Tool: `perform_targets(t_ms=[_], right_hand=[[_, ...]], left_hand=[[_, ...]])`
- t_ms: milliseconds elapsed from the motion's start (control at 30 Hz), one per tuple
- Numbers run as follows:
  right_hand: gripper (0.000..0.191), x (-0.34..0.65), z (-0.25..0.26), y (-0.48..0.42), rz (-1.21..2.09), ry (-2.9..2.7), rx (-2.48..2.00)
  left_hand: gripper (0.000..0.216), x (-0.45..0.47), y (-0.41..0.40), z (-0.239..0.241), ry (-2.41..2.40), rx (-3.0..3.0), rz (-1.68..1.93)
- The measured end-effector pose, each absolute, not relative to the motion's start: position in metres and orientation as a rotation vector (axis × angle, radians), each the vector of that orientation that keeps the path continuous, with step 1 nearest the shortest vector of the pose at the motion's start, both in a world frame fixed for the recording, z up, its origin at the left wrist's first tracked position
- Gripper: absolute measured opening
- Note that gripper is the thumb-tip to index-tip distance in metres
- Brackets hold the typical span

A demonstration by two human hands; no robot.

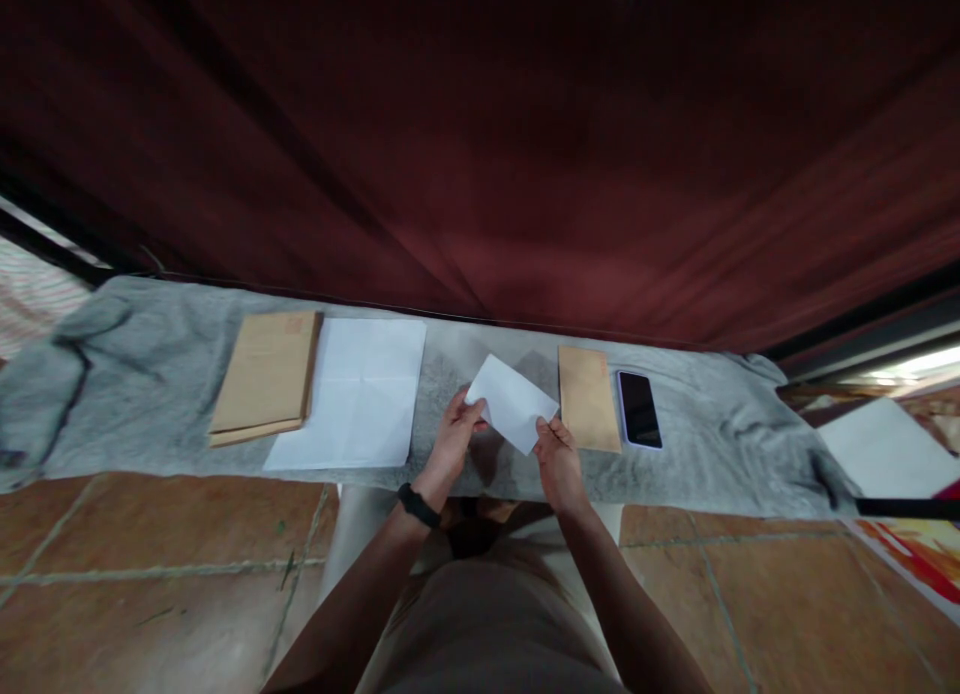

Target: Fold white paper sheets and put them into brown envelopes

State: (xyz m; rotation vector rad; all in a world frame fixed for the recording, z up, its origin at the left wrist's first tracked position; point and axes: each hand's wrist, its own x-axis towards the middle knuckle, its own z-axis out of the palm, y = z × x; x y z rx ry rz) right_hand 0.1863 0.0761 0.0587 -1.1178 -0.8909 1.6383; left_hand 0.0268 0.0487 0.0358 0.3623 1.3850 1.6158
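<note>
A folded sheet of white paper (512,402) is held tilted above the grey cloth between both my hands. My left hand (456,429) pinches its left edge, thumb on top; a black band circles that wrist. At the lower right corner, my right hand (556,456) grips the same paper. Just right of it lies a single brown envelope (589,399), flat on the cloth. To the left, white sheets (367,394) with crease lines lie spread, partly under a stack of brown envelopes (266,369).
A phone (639,410) with a dark screen rests right of the single envelope. Grey cloth (712,424) covers the long narrow surface. Behind it hangs a dark red curtain (480,174). Tiled floor (187,574) shows below, and a white sheet-like thing (889,449) is at far right.
</note>
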Motion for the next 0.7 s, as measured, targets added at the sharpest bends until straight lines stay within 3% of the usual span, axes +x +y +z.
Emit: perform_targets(t_ms=[200,400,700], right_hand=[[0.035,0.195,0.053,0.081,1.732,-0.784,-1.197],[0.038,0.204,0.044,0.085,1.805,-0.727,-1.247],[0.033,0.193,0.039,0.078,1.809,-0.709,-1.167]], left_hand=[[0.035,0.013,0.050,0.038,1.477,0.430,1.612],[0.045,0.011,0.051,0.048,1.485,0.360,1.639],[0.044,0.059,0.022,0.047,1.257,0.414,1.371]])
